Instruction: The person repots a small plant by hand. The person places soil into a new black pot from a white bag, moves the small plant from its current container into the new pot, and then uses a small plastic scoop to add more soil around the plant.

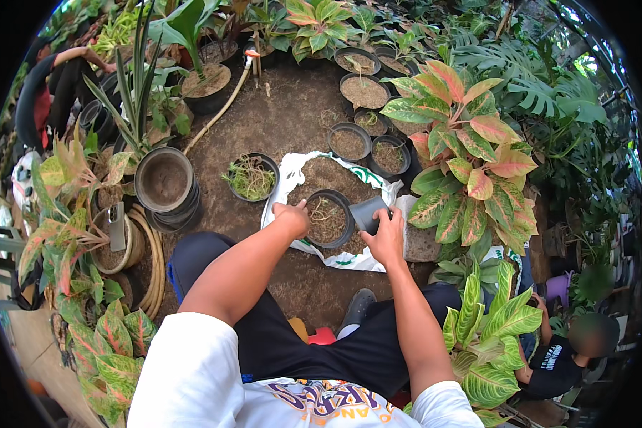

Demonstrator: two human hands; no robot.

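A white plastic sack with green print lies folded open before me, potting mix in it. On the mix stands a round black plastic pot holding mix and thin pale plant stems. My left hand is at this pot's left rim; its fingertips are partly hidden, so its hold is unclear. My right hand grips a small black cup-like pot, tilted on its side, just right of the larger pot. Beyond the sack's left edge, another black pot holds a bunch of green cuttings.
Stacked black pots and a coiled hose are at left. Soil-filled pots stand beyond the sack; a stone block and a pink-green aglaonema are at right. One person sits at lower right, another at upper left.
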